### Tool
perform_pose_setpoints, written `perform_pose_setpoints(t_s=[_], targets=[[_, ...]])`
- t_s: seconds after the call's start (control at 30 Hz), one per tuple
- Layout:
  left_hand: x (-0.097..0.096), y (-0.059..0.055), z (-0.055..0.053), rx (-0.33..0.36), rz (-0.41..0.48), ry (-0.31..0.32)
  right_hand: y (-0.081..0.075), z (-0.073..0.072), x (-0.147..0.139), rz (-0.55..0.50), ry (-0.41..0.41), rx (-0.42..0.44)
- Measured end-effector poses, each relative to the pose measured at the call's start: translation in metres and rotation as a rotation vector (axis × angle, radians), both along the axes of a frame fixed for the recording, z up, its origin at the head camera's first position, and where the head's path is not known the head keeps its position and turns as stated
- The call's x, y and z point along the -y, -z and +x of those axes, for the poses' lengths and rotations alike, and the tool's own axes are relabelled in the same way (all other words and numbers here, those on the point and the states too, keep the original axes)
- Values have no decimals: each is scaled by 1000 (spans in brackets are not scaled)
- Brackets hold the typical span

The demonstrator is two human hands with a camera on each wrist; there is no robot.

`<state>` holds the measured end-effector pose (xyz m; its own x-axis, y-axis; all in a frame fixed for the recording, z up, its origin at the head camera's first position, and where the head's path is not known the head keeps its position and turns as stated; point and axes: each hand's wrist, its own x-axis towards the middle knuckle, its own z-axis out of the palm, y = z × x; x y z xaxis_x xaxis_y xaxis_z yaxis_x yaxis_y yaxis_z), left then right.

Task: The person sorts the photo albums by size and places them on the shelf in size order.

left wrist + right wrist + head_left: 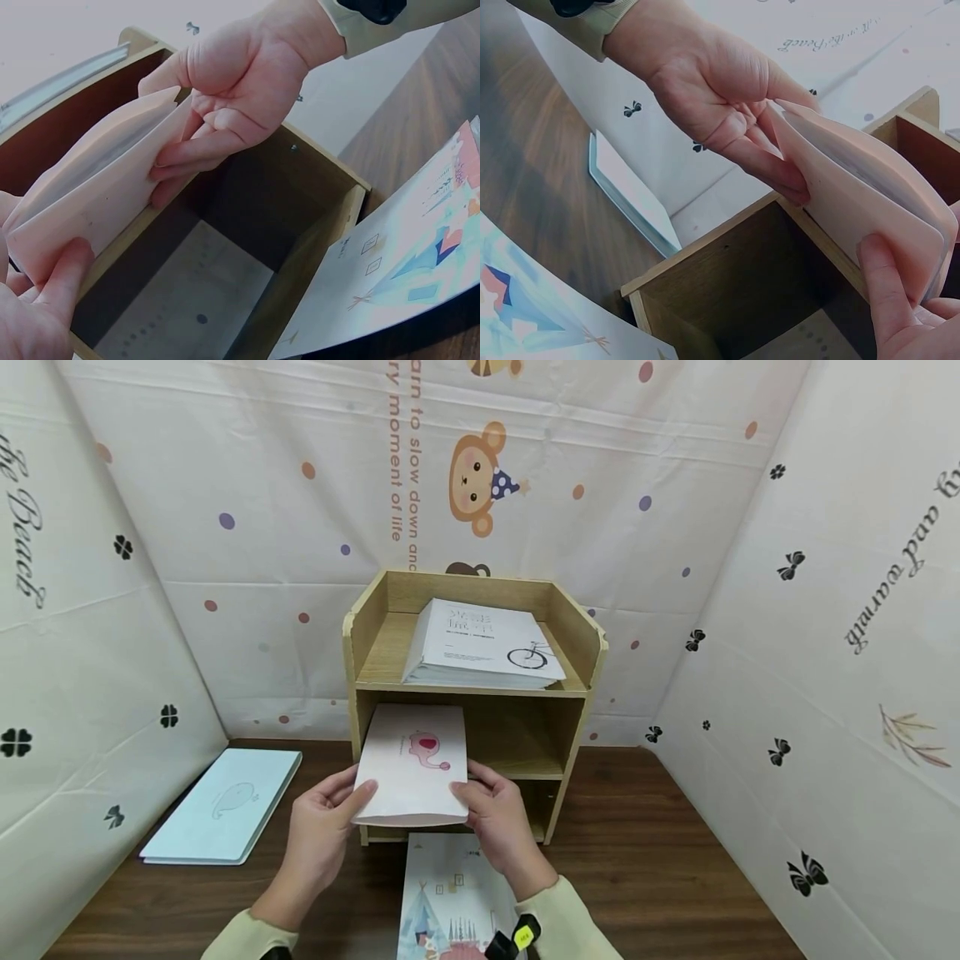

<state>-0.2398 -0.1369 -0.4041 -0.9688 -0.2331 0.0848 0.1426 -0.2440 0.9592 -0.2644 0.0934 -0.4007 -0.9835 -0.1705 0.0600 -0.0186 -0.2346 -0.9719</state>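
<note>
Shelf [576, 635]: one notebook [408, 756] at its middle opening, pinched in two grips, left hand [318, 827] and right hand [501, 818]; one blue book [225, 806] lies left of shelf.

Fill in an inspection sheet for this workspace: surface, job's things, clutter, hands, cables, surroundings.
Surface: dark wood-grain table.
Job's things: elephant-cover booklet, held up at the middle level of the wooden shelf.
Clutter: pale blue notebook lying left of the shelf; tent-cover book in front; white bicycle-cover stack on top.
Hands: left hand and right hand grip the booklet's opposite sides.
Cables: nothing seen.
Surroundings: printed white sheets behind and at both sides.
</note>
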Motion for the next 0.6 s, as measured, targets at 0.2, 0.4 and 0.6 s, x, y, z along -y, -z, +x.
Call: perform_pose_setpoints(t_s=[0.2,0.4,0.6], targets=[[0,-1,-3,6,-21,-1,0,-3,0,-4,1,-6],[1,-2,-4,18,-25,1,2,-5,-1,-7,-9,-1],[2,-2,-2,29,-51,7,3,-4,-3,22,-17,-5]])
